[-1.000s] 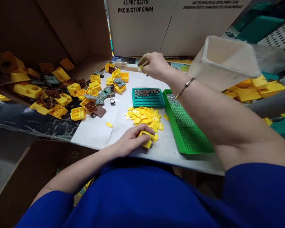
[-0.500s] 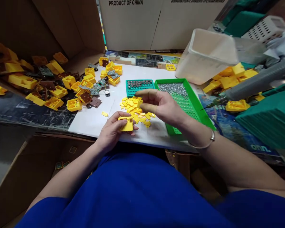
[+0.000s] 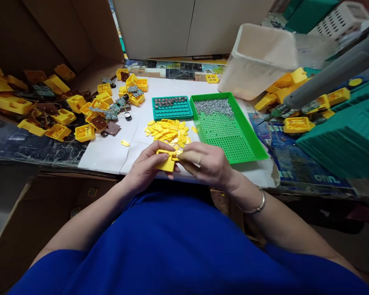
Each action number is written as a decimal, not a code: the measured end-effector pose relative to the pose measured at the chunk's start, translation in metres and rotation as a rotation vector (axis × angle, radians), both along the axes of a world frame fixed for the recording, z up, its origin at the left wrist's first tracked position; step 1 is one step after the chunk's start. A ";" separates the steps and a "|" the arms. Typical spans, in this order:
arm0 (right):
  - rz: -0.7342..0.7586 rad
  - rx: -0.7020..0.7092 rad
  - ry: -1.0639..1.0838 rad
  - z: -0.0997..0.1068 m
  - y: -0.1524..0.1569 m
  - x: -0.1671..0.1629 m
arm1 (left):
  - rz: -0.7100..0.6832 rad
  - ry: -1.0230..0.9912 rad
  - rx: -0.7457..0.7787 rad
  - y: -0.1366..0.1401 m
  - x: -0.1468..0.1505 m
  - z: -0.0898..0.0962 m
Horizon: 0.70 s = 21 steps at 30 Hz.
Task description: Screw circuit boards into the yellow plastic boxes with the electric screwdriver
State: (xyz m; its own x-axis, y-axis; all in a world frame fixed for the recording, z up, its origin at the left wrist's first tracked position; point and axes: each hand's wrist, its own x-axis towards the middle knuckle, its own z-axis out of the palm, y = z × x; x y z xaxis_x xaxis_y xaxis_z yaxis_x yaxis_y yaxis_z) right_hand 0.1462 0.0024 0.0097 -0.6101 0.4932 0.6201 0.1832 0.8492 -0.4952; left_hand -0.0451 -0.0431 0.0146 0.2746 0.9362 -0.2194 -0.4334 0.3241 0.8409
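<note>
My left hand [image 3: 145, 166] grips a small yellow plastic housing [image 3: 165, 163] just past the table's front edge, thumb on its face. Pinched in the fingertips of my right hand [image 3: 207, 164] is a small yellow plastic piece [image 3: 177, 157], held against the housing's right upper corner; my fingers hide most of it. Just beyond both hands lies a loose pile of flat yellow plastic pieces [image 3: 166, 132]. A teal tray [image 3: 172, 113] behind the pile holds rows of small round metal parts, probably button cells.
A green perforated tray [image 3: 249, 139] with many small screws [image 3: 215, 107] stands at right. Beyond are a translucent bin [image 3: 258, 69] and a hanging grey screwdriver [image 3: 322, 78]. Yellow housings with circuit boards [image 3: 104, 110] spill from a cardboard box [image 3: 89, 37] at left.
My right hand has come down from above the pile to the housing, bringing a small yellow piece against it. My left hand keeps its hold. The view has shifted slightly.
</note>
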 end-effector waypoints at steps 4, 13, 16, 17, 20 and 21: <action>-0.007 0.302 0.003 0.000 -0.002 0.004 | -0.086 -0.012 -0.067 0.001 -0.003 -0.001; -0.091 -0.332 0.076 0.008 -0.012 0.011 | -0.021 -0.048 -0.030 0.000 0.001 -0.005; -0.130 -0.086 -0.039 0.004 -0.010 0.011 | -0.012 -0.042 0.003 0.000 -0.001 -0.006; -0.109 -0.038 -0.069 0.003 -0.009 0.011 | -0.009 -0.036 0.012 -0.001 -0.002 -0.006; -0.057 0.012 -0.105 0.002 -0.008 0.009 | -0.001 -0.017 0.032 -0.002 -0.003 -0.005; -0.067 0.015 -0.092 0.001 -0.007 0.008 | -0.001 -0.013 0.039 -0.002 -0.003 -0.004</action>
